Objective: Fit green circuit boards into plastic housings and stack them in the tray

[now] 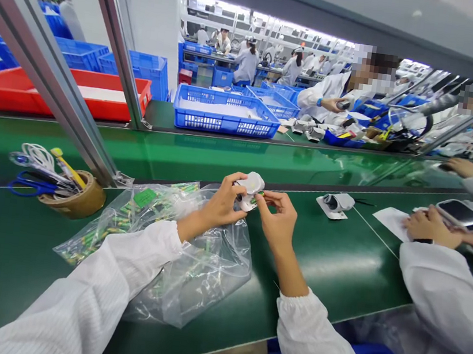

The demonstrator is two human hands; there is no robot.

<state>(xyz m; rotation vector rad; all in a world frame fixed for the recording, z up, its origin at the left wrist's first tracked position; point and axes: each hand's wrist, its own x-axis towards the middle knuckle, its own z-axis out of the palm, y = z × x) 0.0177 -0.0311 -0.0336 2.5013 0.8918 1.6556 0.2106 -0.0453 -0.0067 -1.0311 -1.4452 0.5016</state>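
My left hand [221,203] is closed around a small white plastic device [250,189], held above the green bench. My right hand [277,216] pinches a tiny green part against the device's right side. Below my left forearm lie clear plastic bags [189,269] holding several small green parts [137,204]. Both arms wear white sleeves.
A tape roll [78,202] holding blue scissors and tools stands at the left. Another white device [336,203] lies on the bench to the right. A co-worker's hands [428,225] hold a phone-like unit at far right. Blue baskets [225,111] and a red tray [16,91] sit beyond the conveyor.
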